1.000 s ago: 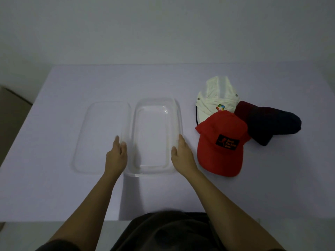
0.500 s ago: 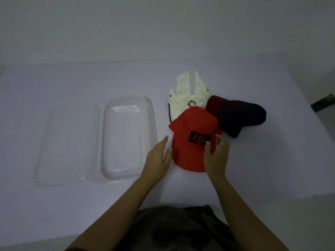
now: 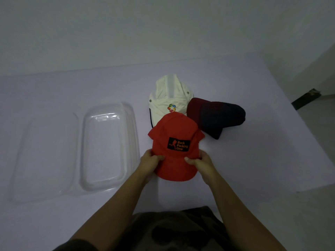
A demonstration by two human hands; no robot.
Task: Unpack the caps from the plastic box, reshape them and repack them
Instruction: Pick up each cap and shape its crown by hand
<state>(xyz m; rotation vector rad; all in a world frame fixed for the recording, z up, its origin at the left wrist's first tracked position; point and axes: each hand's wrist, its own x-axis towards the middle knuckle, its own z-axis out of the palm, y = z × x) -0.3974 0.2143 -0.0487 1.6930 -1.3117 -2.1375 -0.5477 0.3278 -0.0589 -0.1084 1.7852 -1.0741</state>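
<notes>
dim room, plain pale wall point(image 3: 163, 29) behind. white table point(image 3: 244, 160) across most of the view, its far edge meeting the wall, its right edge dropping to a darker floor with a dark strip point(image 3: 306, 100) low at the wall. dark clothing point(image 3: 172, 230) at the bottom edge, between the two bare forearms.

left of centre on the table: clear plastic box point(image 3: 108, 145), open and with nothing inside, its lid point(image 3: 47, 156) lying flat just to its left, edge against edge.

right of the box: three caps bunched together. red cap point(image 3: 176, 147) nearest, black patch reading "back packing gear" facing up, brim toward the body. left hand point(image 3: 150, 164) clamped on the brim's left side, thumb on top, fingers underneath. right hand point(image 3: 201, 163) clamped on the brim's right side the same way, thumb on top. cannot tell whether lifted off the table or resting on it.

white cap point(image 3: 169, 98) behind the red one, partly overlapped by its crown, small multicoloured logo showing. dark navy and maroon cap point(image 3: 215, 115) to the right, lying on its side, touching both others, clear of both hands. box just left of the left hand, not touched.
</notes>
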